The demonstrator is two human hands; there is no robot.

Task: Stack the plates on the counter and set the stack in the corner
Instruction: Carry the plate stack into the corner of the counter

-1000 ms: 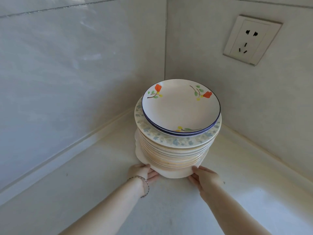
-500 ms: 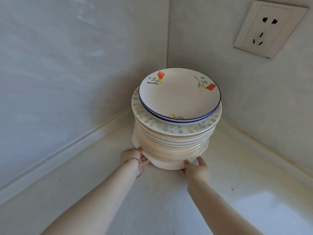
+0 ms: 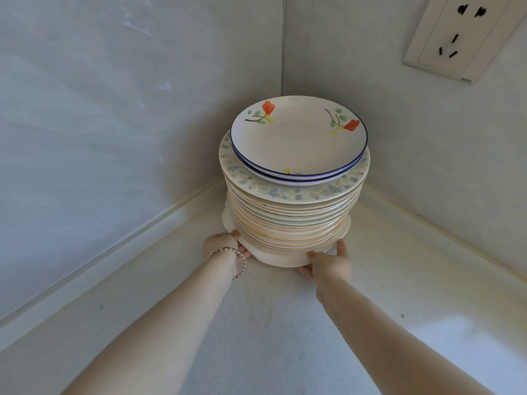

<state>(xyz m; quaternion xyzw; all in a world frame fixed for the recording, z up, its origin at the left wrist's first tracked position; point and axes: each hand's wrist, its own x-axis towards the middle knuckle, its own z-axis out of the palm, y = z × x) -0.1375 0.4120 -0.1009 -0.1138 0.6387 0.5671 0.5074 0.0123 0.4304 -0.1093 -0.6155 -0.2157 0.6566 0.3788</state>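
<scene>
A tall stack of plates (image 3: 288,220) stands on the pale counter (image 3: 256,323), close to the corner where two walls meet. Its top plate (image 3: 298,138) is white with a blue rim and orange flowers; below it lies a wider plate with a blue floral rim, then several cream plates with gold edges. My left hand (image 3: 224,246), with a bracelet on the wrist, grips the bottom plate's near-left rim. My right hand (image 3: 330,262) grips the near-right rim. Fingers of both hands reach under the bottom plate and are partly hidden.
Two pale tiled walls meet just behind the stack, with a raised backsplash strip (image 3: 159,220) along their base. A white wall socket (image 3: 459,35) sits high on the right wall. A bright patch of light falls on the counter at the lower right.
Both hands have pushed the stack farther back toward the corner. The view has moved in closer, so the socket has shifted up and right.
</scene>
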